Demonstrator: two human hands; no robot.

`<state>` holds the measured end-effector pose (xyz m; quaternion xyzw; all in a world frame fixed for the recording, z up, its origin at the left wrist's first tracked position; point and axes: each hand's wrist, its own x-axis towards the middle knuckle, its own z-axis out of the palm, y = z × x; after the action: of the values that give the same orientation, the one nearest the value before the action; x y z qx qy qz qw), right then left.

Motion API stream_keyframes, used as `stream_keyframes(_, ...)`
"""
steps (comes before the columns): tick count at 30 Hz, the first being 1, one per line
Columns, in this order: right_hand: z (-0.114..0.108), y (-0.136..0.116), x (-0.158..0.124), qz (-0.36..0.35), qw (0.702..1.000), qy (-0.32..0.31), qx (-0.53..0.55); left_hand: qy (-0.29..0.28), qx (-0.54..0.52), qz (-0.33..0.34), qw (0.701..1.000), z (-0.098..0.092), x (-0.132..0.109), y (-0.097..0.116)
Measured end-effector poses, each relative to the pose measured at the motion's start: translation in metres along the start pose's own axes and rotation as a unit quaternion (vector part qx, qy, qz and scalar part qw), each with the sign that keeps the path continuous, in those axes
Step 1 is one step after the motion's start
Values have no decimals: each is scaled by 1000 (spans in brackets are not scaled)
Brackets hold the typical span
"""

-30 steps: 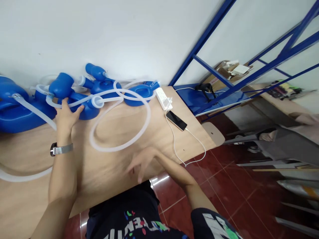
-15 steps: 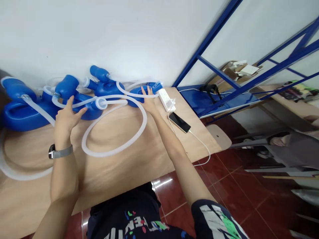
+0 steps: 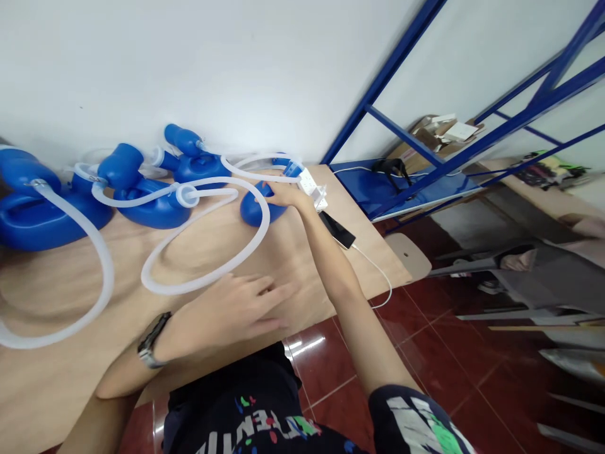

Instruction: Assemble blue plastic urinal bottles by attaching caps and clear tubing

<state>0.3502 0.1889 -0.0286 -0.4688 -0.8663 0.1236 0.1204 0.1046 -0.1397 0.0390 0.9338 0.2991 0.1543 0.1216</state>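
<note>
Several blue plastic vessels with clear flexible tubes lie along the far edge of a wooden table (image 3: 57, 378). My right hand (image 3: 283, 194) grips the rightmost blue vessel (image 3: 253, 208), lifted and tilted near the power strip. Its clear tube (image 3: 198, 277) loops across the tabletop. My left hand (image 3: 241, 309), with a wristwatch, rests flat on the table near the front edge, fingers apart, holding nothing. Another blue vessel (image 3: 151, 205) sits further left with a tube end (image 3: 186, 195) coiled on it.
A white power strip (image 3: 312, 183) and a phone (image 3: 338, 230) on a white cable lie at the table's right end. Blue metal shelving (image 3: 401, 132) stands to the right. A large blue vessel (image 3: 38, 211) is at far left. Red tile floor lies below.
My left hand left the middle blue vessel and came down flat near the table's front edge. My right hand reached out, took the rightmost vessel and pulled it nearer.
</note>
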Motion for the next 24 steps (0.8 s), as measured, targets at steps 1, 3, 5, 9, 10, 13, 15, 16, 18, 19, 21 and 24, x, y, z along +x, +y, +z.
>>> stream_keyframes(1, 0, -2, -9, -3, 1000, -22, 8, -6, 18, -13, 1000, 9, 8, -3)
stream_keyframes(3, 0, -9, -33, -10, 998, -61, 25, 12, 46, -61, 997, 20, 19, -18)
stream_keyframes(5, 4, -19, -64, -34, 995, -77, 48, 65, 32, -113, 991, 22, 24, -37)
stream_keyframes(9, 18, -45, -135, -88, 977, -46, 190, 187, -130, -197, 953, 12, 29, -66)
stream_keyframes(10, 22, -51, -152, -102, 968, -37, 228, 207, -158, -218, 940, 9, 29, -71)
stream_keyframes(13, 28, -61, -190, -130, 937, -41, 322, 218, -105, -301, 922, -5, 29, -79)
stream_keyframes(15, 28, -60, -205, -138, 921, -49, 360, 178, -8, -371, 911, -15, 27, -82)
stream_keyframes(16, 27, -58, -209, -137, 916, -53, 374, 155, 28, -403, 902, -20, 26, -84)
stream_keyframes(18, 25, -53, -211, -123, 907, -59, 398, 120, 51, -446, 885, -29, 24, -90)
stream_keyframes(19, 24, -50, -209, -111, 903, -60, 410, 110, 42, -450, 885, -32, 24, -92)
stream_keyframes(21, 24, -48, -201, -93, 896, -61, 431, 91, 18, -420, 903, -35, 27, -97)
stream_keyframes(24, 24, -48, -183, -101, 883, -78, 451, 67, 2, -320, 945, -31, 39, -96)
